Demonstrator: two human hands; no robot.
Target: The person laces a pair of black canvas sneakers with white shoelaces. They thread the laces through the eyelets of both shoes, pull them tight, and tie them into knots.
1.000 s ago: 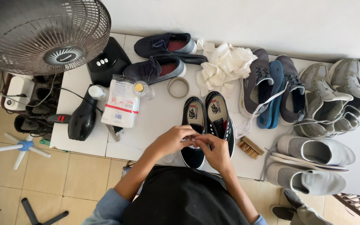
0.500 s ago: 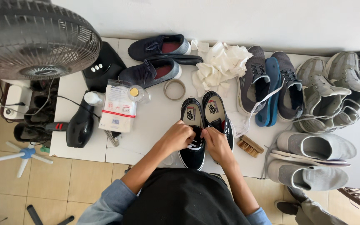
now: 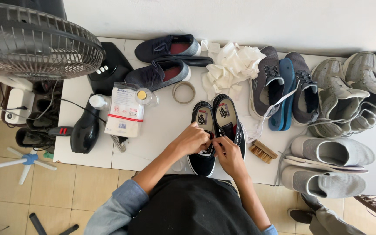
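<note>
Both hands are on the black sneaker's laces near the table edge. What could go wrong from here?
The black sneaker overhangs the table edge, so a hard pull by the left hand or right hand might tip it off. The right elbow could also sweep the wooden brush off the edge.
</note>
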